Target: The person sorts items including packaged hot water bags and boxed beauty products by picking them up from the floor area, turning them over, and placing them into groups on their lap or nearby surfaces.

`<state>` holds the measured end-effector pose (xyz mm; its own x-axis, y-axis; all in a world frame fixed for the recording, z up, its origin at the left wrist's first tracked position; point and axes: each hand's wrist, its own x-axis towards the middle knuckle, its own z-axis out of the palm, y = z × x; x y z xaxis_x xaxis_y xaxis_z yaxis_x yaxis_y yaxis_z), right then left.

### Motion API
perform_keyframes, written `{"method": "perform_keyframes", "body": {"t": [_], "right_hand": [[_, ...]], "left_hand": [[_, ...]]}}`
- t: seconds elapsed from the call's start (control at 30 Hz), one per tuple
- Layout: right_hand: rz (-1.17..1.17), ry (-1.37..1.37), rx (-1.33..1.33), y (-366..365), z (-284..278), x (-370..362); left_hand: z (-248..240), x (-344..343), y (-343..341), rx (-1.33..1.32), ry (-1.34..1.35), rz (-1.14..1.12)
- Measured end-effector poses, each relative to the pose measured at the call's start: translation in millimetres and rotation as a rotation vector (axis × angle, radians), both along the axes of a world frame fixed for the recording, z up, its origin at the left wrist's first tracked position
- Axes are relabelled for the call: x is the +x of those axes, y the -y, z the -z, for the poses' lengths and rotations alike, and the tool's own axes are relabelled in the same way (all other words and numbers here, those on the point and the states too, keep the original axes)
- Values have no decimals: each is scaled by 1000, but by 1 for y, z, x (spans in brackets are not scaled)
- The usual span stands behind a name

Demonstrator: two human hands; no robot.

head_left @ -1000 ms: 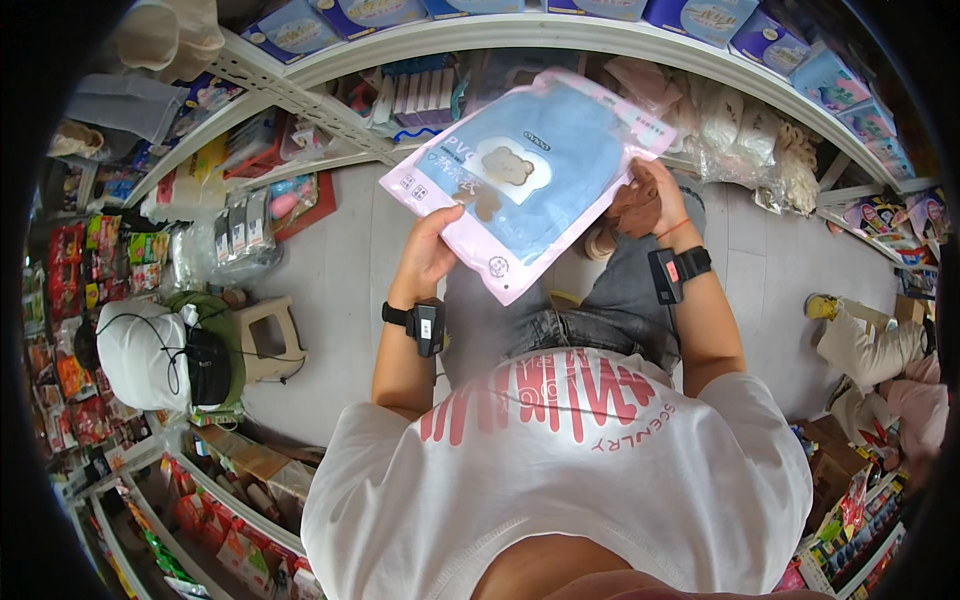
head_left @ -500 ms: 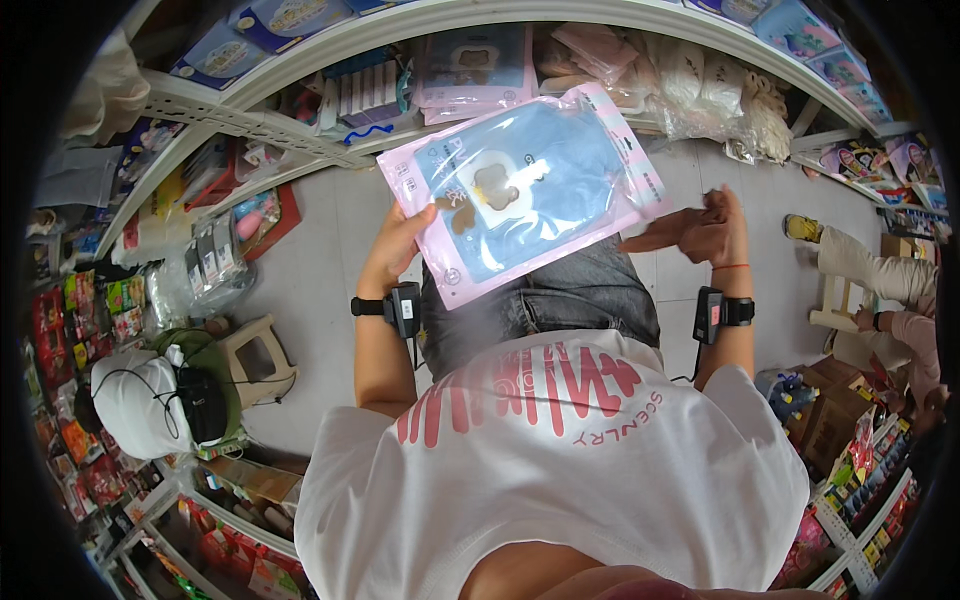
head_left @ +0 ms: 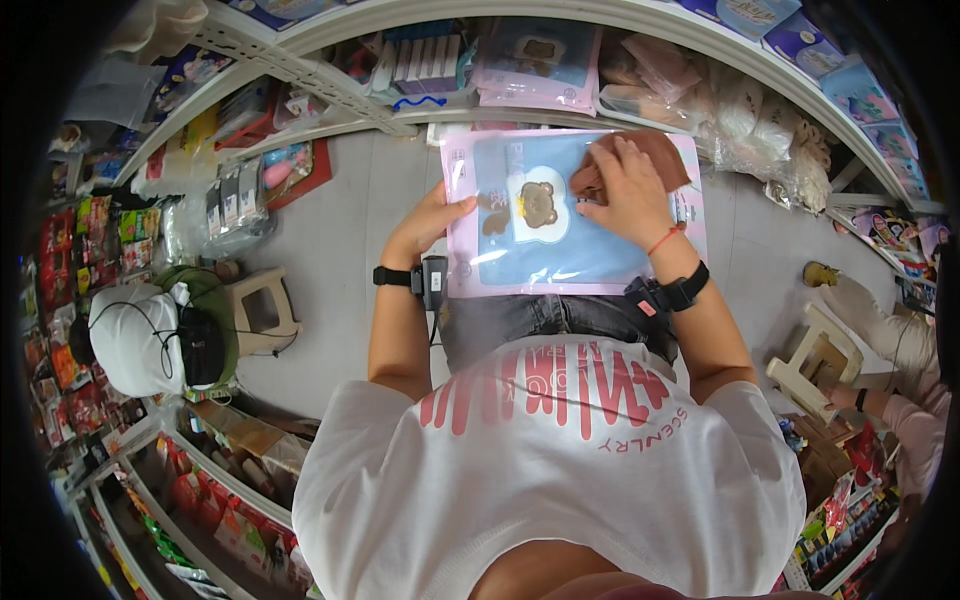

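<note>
A flat pink-edged plastic package (head_left: 560, 250) with a blue inside and a small brown bear shape lies across my lap. My left hand (head_left: 432, 218) grips its left edge, thumb on top. My right hand (head_left: 625, 190) rests on its upper right part, fingers curled over a brown cloth-like piece (head_left: 668, 152) there. Both wrists carry black bands.
White shelves (head_left: 330, 95) with stacked packages curve across the top. A person in a white cap (head_left: 135, 340) sits at the left beside a small beige stool (head_left: 265, 310). Another stool (head_left: 815, 365) and a person's leg are at the right. Grey floor lies between.
The package has come down from being held up and tilted to lying flat on my lap. My right hand moved from beside it onto its upper right part.
</note>
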<state>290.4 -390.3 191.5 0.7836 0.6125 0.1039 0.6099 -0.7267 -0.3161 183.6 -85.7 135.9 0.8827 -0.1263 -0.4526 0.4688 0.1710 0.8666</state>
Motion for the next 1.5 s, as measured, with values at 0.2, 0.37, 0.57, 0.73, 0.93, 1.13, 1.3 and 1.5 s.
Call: {"method": "perform_keyframes", "body": {"t": [0.2,0.37,0.57,0.73,0.93,1.13,1.3,1.5], "right_hand": [[-268,-301,38,-64,33,-6],[-504,-343,141,-108,45,-13],[-878,-705,114,-74,22,-24],[-718,-739,123,2,19,0],[-168,-172,27,38,-17,14],[-388,-328,40,4,4,11],[-747,-626,-32,-57,6,-17],[-700,-1053,-5,-24,4,-7]], "left_hand": [[-1,-2,1,20,-7,-15],[3,-4,-5,-85,25,17],[11,-11,-3,-120,-116,-166],[10,-10,-3,-96,-156,-163],[-10,-7,-7,229,-205,-70],[-9,-12,-14,273,-172,3],[-5,-12,-3,247,-122,-59],[6,-18,-2,420,-28,-132]]}}
